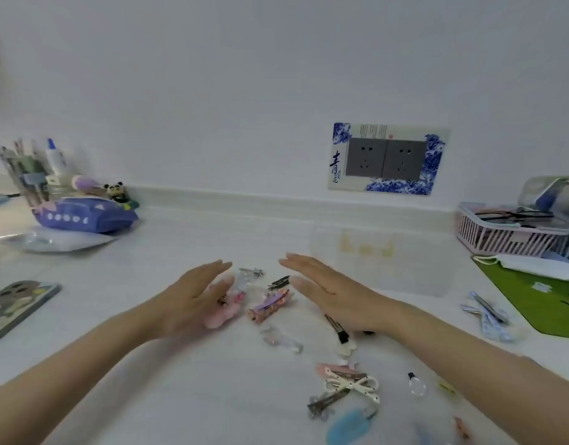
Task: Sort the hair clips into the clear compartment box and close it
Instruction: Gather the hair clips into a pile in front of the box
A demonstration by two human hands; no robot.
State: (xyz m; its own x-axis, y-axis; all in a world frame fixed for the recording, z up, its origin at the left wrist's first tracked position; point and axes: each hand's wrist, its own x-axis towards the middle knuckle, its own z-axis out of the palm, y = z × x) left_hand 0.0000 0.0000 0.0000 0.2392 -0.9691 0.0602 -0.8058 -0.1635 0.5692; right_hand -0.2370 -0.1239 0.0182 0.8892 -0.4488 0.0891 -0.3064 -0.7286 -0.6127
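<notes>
Centre of the frame: left hand (pixel 193 297) and right hand (pixel 328 290), palms turned towards each other, fingers straight and together, gripping nothing. Between them, a small heap of clips (pixel 270 305) on the white table (pixel 180 380): a purple-and-pink one in the middle, a silver one (pixel 252 272) and a dark one (pixel 278 282) just above it. Partly under the left fingers, a pink clip (pixel 222 313); touching or not, cannot tell. Just beside the right wrist, a black clip (pixel 336 327).

Lower centre: a clear clip (pixel 281 340). Further down to the right, well apart from the heap: a white bow clip (pixel 354 385), a grey snap clip (pixel 326 403), a blue one (pixel 347 427) and a round clear one (pixel 416 385).

Right of centre, above the right hand: the clear box (pixel 382 261), faint against the table, something yellowish inside; lid up or down, cannot tell.

Right edge: blue clips (pixel 488 316) beside a green mat (pixel 533 303), with a pink basket (pixel 501 232) above.

Upper left: pen holder (pixel 29 168), purple pouch (pixel 84 216), panda figure (pixel 116 192).

On the wall: a socket plate (pixel 387 159).
</notes>
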